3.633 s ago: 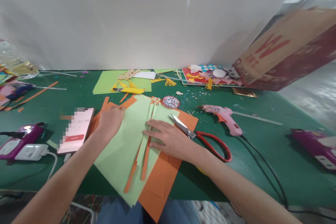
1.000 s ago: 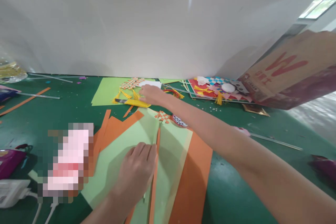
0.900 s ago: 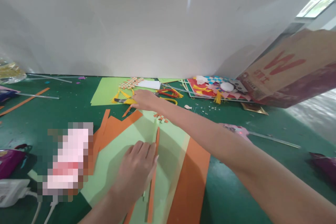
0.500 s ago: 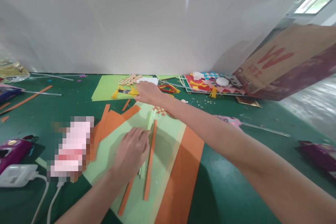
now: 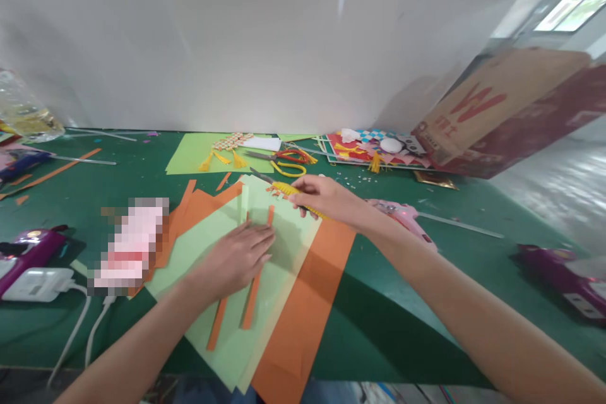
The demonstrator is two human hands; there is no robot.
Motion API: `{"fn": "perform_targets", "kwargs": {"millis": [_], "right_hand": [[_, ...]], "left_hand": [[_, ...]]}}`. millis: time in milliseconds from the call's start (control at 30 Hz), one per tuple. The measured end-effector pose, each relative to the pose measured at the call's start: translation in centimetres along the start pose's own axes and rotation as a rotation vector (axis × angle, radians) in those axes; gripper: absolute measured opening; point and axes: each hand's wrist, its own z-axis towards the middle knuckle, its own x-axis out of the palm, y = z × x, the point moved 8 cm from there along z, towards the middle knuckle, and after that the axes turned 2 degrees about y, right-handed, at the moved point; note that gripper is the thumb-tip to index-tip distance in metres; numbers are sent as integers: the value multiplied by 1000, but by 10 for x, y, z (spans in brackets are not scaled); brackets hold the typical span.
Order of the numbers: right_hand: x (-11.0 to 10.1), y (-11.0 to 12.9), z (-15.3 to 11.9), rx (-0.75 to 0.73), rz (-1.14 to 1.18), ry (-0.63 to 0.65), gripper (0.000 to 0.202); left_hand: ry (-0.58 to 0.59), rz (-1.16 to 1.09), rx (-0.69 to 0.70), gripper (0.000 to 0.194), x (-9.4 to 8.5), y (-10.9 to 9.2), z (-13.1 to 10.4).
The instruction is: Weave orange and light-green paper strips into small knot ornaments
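Right now, the left hand (image 5: 243,251) is lying palm down on the pale green paper (image 5: 284,246), its fingers stretching slightly apart and resting across the strips there. One orange strip (image 5: 253,297) is running out from beneath that hand toward the near end of the pale green paper, a second orange strip (image 5: 218,325) is lying to its left, and a light green strip (image 5: 243,202) is showing beyond the knuckles. Meanwhile, the right hand (image 5: 324,192) is holding a yellow utility knife (image 5: 284,188) over the far right part of the pale green paper, thumb and fingers pinching the handle while the blade is pointing away and to the left; I cannot tell whether the knife is touching anything below. A small orange-and-green woven piece (image 5: 279,194) is partly hiding behind the knife at the far edge of the pale green paper. Orange paper (image 5: 303,303) is jutting out from under the pale green paper on its right side. Left of the pale green paper, a blurred-out phone (image 5: 130,233) is lying; to its right, a pink glue gun (image 5: 402,214) is sitting partly behind the right forearm. Just beyond the pale green paper, scissors (image 5: 288,154) with red and yellow handles are lying near a yellow-tasselled woven ornament (image 5: 231,141).
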Motion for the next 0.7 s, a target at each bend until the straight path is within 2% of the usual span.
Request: {"fn": "perform_targets", "kwargs": {"millis": [100,200,300,433,700], "right_hand": [[11,-13,-11,13,39,-8,15],[20,-13,-13,-65,-120,-74,16],[32,-8,-11,-125,-250,-46,18],[40,-7,-2,-155,-329,-16,17],[39,-23,18,-120,-321,-125,21]], "left_hand": [[32,100,24,38,9,-3,0],[67,187,52,38,14,-7,3],[107,243,65,36,17,-10,8],[63,273,53,36,15,-12,12],[-18,215,-26,37,11,-17,-7]]}}
